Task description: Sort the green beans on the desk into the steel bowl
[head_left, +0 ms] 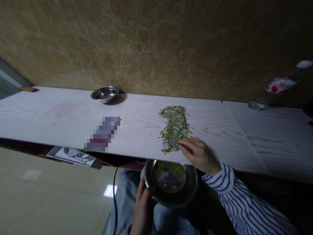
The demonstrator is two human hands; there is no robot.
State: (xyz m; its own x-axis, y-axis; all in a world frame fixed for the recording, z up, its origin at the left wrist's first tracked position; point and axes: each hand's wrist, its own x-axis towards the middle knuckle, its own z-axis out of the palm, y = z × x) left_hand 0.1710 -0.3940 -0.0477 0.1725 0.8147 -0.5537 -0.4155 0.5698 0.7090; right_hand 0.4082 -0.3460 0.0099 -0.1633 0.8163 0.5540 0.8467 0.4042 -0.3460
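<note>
My left hand grips the rim of a steel bowl held below the edge of the white wooden table; some green beans lie at the far side of the bowl. My right hand, in a blue-striped sleeve, is closed on a metal spoon whose tip rests on the table at the near end of a strip of scattered green beans.
A second, smaller steel bowl stands at the back by the brown wall. A pixelated flat object lies left of the beans. A clear plastic bottle with a red-white label lies at the far right. A black cable hangs below.
</note>
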